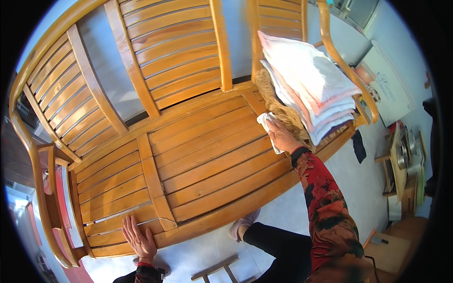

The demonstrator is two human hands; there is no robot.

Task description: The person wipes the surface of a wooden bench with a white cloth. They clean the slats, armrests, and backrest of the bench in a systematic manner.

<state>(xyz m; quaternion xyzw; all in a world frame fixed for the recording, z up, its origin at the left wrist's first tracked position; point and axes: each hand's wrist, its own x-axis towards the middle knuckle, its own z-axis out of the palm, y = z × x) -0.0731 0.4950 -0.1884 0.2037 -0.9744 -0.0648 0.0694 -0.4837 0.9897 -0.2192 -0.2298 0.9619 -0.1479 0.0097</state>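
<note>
A slatted wooden bench [212, 148] with a high slatted back stretches across the view. My right hand [283, 136] presses a white cloth [263, 120] onto the seat, right beside a brown fringed textile [274, 100]. On that textile rests a stack of folded white and pink cloths [304, 70], filling the bench's right end. My left hand [139, 238] lies flat with fingers spread on the seat's front left part, holding nothing. Part of the white cloth is hidden under my right hand.
Curved armrests [39, 198] bound the bench at both ends. On the right, a wooden stand [398, 162] carries metal dishes, and a dark cloth [358, 146] hangs by the bench end. A small wooden frame [216, 270] is on the tiled floor near my legs.
</note>
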